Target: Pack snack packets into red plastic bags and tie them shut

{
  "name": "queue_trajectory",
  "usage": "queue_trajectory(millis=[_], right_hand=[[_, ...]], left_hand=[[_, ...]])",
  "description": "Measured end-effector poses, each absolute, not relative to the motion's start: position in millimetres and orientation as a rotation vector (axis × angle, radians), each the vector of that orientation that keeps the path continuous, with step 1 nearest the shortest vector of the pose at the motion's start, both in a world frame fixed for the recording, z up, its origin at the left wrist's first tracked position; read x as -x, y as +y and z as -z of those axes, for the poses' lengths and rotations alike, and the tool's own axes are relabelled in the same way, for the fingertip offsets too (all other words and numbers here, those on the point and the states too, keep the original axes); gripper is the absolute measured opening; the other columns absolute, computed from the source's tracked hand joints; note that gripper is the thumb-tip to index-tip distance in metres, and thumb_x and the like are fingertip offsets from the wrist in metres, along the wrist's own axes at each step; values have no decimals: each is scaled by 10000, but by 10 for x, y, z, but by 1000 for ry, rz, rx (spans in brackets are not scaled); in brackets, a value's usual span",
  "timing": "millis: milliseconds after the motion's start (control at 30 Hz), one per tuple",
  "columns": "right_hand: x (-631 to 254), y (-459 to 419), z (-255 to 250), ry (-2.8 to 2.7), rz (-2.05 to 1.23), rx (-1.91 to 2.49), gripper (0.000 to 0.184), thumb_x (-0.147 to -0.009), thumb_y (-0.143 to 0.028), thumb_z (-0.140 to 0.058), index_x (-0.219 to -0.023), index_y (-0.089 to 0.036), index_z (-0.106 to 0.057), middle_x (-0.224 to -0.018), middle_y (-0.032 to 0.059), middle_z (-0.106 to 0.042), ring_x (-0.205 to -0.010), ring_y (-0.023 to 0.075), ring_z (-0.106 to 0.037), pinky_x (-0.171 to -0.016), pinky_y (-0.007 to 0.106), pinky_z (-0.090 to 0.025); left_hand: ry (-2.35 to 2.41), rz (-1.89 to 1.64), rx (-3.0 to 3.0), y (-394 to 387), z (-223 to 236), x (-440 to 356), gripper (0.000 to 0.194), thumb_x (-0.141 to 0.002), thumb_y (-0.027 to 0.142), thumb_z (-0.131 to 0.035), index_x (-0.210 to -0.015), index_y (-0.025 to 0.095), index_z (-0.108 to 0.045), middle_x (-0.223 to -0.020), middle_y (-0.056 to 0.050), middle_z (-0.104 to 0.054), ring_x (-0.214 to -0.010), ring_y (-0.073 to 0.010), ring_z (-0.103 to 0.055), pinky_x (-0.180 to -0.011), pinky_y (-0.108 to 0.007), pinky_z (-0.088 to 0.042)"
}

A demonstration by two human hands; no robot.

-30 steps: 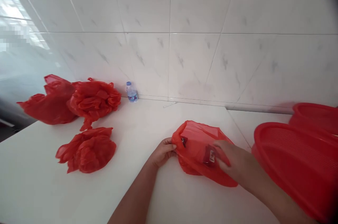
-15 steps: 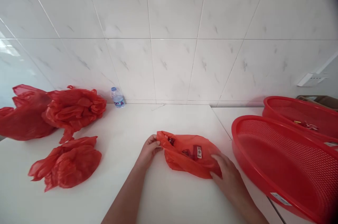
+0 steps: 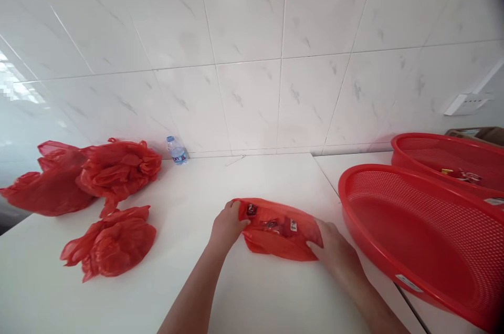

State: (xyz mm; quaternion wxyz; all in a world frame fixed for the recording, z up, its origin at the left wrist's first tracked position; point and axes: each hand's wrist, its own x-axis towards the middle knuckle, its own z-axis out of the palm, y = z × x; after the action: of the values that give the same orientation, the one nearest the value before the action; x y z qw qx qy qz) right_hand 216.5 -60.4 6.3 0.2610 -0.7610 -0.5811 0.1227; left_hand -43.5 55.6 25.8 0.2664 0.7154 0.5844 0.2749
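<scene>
A red plastic bag [image 3: 281,248] lies on its side on the white table between my hands. Small dark-red packets [image 3: 271,226] with printed labels show in it. My left hand [image 3: 227,225] is closed on the bag's left end, its thumb in front. At the right end, my right hand [image 3: 337,251] grips the bag with its thumb on the near side; the other fingers are partly hidden by the plastic. Left of my hands sits a smaller crumpled red bag [image 3: 118,246].
Two more bulging red bags [image 3: 122,166] stand at the far left by the tiled wall. A small water bottle [image 3: 177,151] is beside them. On the right, a large red mesh basket [image 3: 378,242] stands before another red basket [image 3: 409,146] holding a few small packets.
My left hand has moved further over the bag's left end, and my right hand has closed on the right end. The bag looks flatter and longer. The camera view has tilted slightly.
</scene>
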Motion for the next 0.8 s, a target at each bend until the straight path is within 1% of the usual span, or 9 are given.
queue_trajectory(millis=[100,167,233,333,433,500,633,700,800], right_hand=[[-2210,-662,-37,-1534,-447,2040,194,-833,-322,-398,-920,-242,-552,-901,54,-610,-717,202,-611,-542,295,-454],[-2227,-679,-89,-1484,-518,2013,178,-855,-339,-372,-787,-239,-502,-796,31,-608,-649,188,-588,-525,287,-436],[-2226,-674,-171,-1433,-533,1971,199,-859,-377,-391,-737,-237,-463,-729,14,-592,-619,182,-567,-518,280,-421],[-2190,-640,-315,-1375,-463,1892,238,-845,-434,-445,-724,-230,-468,-704,11,-581,-615,176,-547,-526,274,-410],[-2125,-584,-498,-1334,-381,1805,255,-839,-450,-475,-736,-219,-506,-749,21,-595,-638,167,-540,-541,265,-406],[-2083,-536,-651,-1284,-357,1731,260,-833,-449,-502,-729,-212,-519,-735,12,-583,-630,150,-521,-540,250,-397],[-2070,-433,-1007,-1126,-368,1578,297,-799,-462,-578,-683,-199,-503,-616,-32,-482,-554,107,-432,-493,221,-352],[-2106,-397,-1181,-1037,-345,1477,277,-788,-455,-607,-726,-194,-538,-644,-29,-502,-579,108,-461,-515,223,-380],[-2179,-384,-1377,-895,-225,1329,236,-776,-413,-643,-831,-189,-594,-726,-12,-556,-645,119,-518,-572,236,-432]], left_hand=[[1633,-743,-1863,517,-88,504,356,-648,272,-645,-1002,263,-604,-973,-54,-598,-700,-194,-520,-593,-267,-286],[1584,-775,-1813,481,-78,542,292,-676,244,-607,-965,282,-623,-849,-28,-616,-679,-191,-512,-586,-262,-290],[1532,-865,-1763,453,-142,567,237,-702,249,-588,-929,284,-645,-789,-22,-622,-685,-191,-511,-588,-261,-304],[1552,-1025,-1676,435,-329,575,161,-750,344,-570,-844,239,-648,-744,-15,-594,-642,-163,-473,-576,-257,-318],[1479,-1117,-1580,441,-592,544,223,-767,412,-566,-704,199,-581,-605,29,-486,-556,-116,-392,-532,-236,-301],[1313,-1176,-1519,459,-810,501,245,-762,420,-584,-690,187,-561,-574,43,-460,-546,-102,-395,-536,-226,-325],[1004,-1317,-1451,527,-1326,381,222,-752,382,-627,-827,174,-607,-615,31,-521,-574,-99,-474,-578,-223,-399],[931,-1426,-1446,558,-1586,323,253,-744,354,-646,-924,178,-622,-655,29,-532,-578,-90,-482,-576,-214,-406],[846,-1533,-1509,559,-1891,276,320,-734,305,-660,-1033,198,-624,-750,15,-561,-642,-90,-510,-630,-219,-435]])
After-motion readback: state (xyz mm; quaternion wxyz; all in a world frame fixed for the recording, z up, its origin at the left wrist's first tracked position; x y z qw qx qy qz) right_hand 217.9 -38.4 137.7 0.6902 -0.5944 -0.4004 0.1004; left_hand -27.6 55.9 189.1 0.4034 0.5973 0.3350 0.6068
